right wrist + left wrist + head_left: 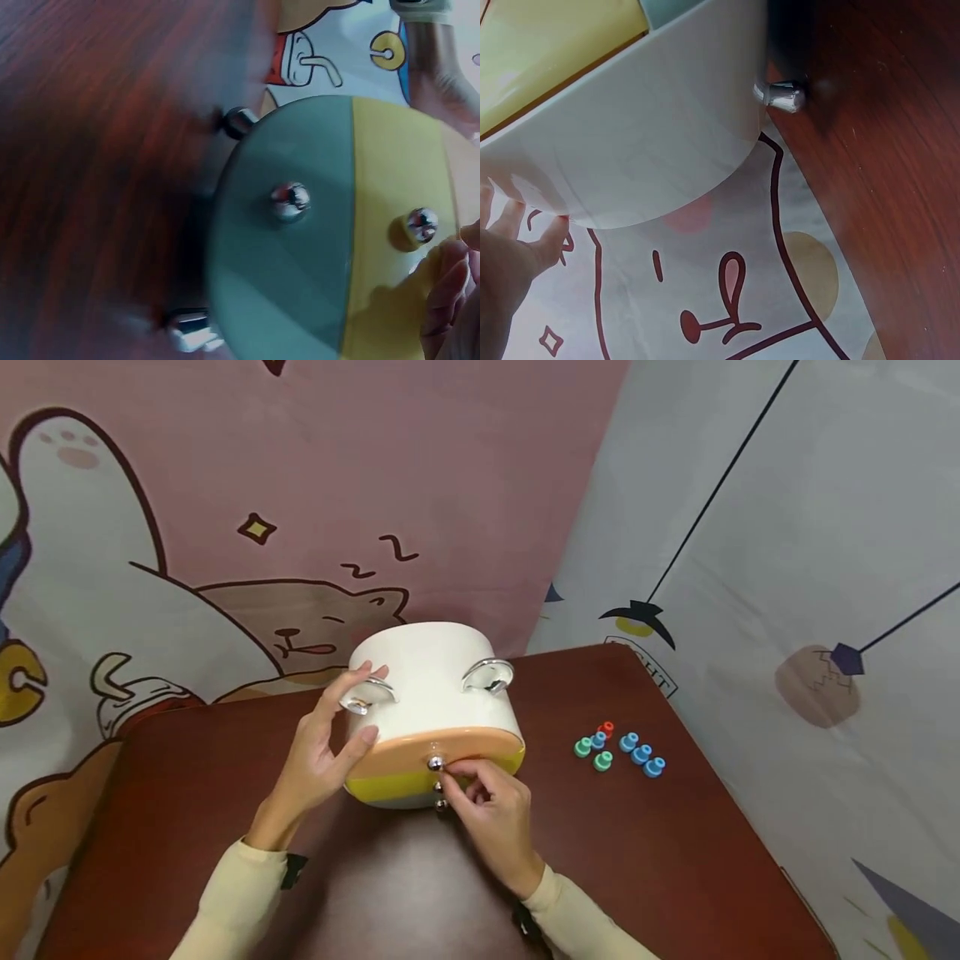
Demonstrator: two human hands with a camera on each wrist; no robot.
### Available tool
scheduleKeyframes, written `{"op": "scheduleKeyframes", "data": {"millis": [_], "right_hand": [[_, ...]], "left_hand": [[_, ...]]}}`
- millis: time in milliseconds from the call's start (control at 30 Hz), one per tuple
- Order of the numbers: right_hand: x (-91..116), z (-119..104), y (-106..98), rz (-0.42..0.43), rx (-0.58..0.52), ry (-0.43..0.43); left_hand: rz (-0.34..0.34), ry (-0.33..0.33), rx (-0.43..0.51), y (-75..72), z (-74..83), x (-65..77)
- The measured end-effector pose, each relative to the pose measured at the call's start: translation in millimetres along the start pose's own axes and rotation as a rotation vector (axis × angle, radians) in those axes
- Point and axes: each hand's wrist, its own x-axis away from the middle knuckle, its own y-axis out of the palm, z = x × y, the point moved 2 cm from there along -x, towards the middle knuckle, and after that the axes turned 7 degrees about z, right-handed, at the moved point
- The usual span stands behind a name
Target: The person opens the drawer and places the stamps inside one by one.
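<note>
A white rounded mini drawer cabinet (427, 681) stands on the table, its front banded orange, yellow and green with silver knobs. My left hand (318, 760) rests against its left side, fingers fairly straight beside a silver ring-shaped ear and thumb at the front's upper edge. The same fingers (551, 241) touch the white shell in the left wrist view. With thumb and forefinger, my right hand (495, 810) pinches at the top knob (436, 763) on the orange drawer. In the right wrist view the yellow drawer's knob (422, 225) and the green drawer's knob (290, 201) show; the top knob is hidden.
Several small blue, green and red pegs (641, 753) lie on the dark red-brown table (637, 860), right of the cabinet. Short silver feet (240, 122) carry the cabinet. A cartoon-printed cloth (450, 485) hangs right behind the table.
</note>
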Motion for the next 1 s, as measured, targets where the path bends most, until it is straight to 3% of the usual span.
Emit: {"op": "scheduleKeyframes", "data": {"millis": [233,600,1000], "right_hand": [[11.6,9.3,-1.0,-0.013,0.074,0.044],[25.6,6.4,3.1,-0.093,0.082,0.095],[29.0,1.9,9.4,-0.013,0.032,0.143]], "left_hand": [[0.011,0.005,-0.004,-0.5,-0.5,0.1],[0.017,-0.006,0.005,1.0,-1.1,1.7],[0.019,-0.031,-0.009,-0.7,-2.0,2.3]]}}
